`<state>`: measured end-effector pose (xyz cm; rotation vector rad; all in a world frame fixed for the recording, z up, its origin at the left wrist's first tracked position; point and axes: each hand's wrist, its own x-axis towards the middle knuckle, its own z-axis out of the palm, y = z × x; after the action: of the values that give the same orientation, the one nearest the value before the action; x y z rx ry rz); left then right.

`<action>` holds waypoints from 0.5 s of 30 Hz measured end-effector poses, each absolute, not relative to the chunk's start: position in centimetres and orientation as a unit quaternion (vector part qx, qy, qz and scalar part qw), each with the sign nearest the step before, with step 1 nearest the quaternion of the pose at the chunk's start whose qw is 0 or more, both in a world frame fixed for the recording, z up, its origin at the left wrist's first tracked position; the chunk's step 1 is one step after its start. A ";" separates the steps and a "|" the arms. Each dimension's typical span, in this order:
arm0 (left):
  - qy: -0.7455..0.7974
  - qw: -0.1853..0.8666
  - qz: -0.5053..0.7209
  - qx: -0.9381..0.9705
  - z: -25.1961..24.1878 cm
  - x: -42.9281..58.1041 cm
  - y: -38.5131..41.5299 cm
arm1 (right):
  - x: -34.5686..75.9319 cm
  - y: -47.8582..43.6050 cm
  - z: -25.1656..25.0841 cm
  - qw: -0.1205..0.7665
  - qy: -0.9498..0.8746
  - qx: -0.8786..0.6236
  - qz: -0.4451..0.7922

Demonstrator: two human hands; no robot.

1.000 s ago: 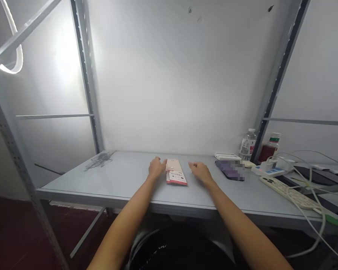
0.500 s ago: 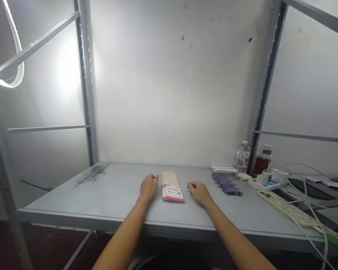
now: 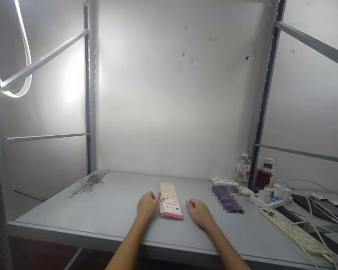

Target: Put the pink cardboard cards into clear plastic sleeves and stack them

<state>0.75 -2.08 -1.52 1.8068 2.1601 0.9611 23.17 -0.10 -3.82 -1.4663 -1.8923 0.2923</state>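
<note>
A flat paper packet (image 3: 170, 200) lies lengthwise on the grey table top (image 3: 59, 213), beige in its upper part with a white and red label below. My left hand (image 3: 148, 207) rests on the table with curled fingers against the packet's left edge, holding nothing. My right hand (image 3: 198, 213) lies to the packet's right, a small gap from it, also holding nothing.
To the right stand a pixelated purple object (image 3: 227, 199), a white box (image 3: 224, 181), a water bottle (image 3: 243, 169), a red-filled jar (image 3: 264, 174), a white power strip (image 3: 293, 234) and cables. Metal shelf uprights (image 3: 90, 93) frame the table.
The view has tilted upward and levelled, so the table sits lower in the picture. Both hands stay on either side of the packet, which has not moved on the table.
</note>
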 end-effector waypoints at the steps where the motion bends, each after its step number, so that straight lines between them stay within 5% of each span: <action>1: 0.729 0.085 0.306 0.606 -1.4 1.1 -2.1 | 23.2 0.1 -3.8 0.360 -0.728 -0.566 0.142; 6: 0.732 0.101 0.251 0.625 -0.3 2.8 -2.7 | 23.4 0.9 -3.9 0.375 -0.667 -0.563 0.312; 15: 0.736 0.137 0.205 0.631 -0.1 3.6 -3.1 | 20.0 1.0 -3.5 0.386 -0.633 -0.562 0.368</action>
<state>3.57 -3.09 -0.09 1.8256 2.1292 0.5946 20.05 0.96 -3.47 -1.4305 -1.6114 0.9377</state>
